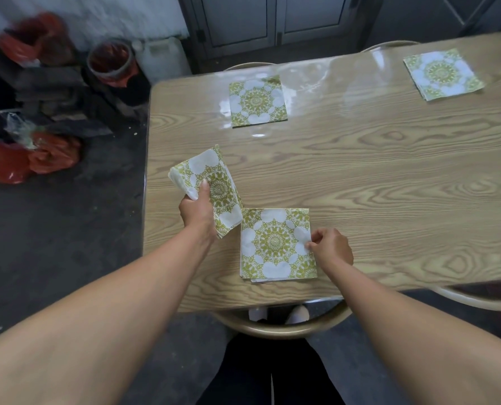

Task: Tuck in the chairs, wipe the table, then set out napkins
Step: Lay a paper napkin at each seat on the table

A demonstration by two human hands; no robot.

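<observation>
My left hand point(196, 213) grips a bent stack of green-and-white patterned napkins point(211, 182) just above the near left part of the wood-grain table point(389, 176). My right hand point(331, 248) pinches the right edge of a napkin point(277, 244) lying flat near the table's front edge. Two more napkins lie flat: one at the far left point(257, 102), one at the far right point(442, 73). A round-backed chair point(275, 327) is tucked under the front edge below me.
Chair backs show behind the far edge point(249, 65) and at the right front point(477, 299). On the floor to the left lie red plastic bags point(30, 159), dark clutter, a bucket point(110, 61) and a white jerrycan point(161, 54). Grey cabinet doors stand at the back.
</observation>
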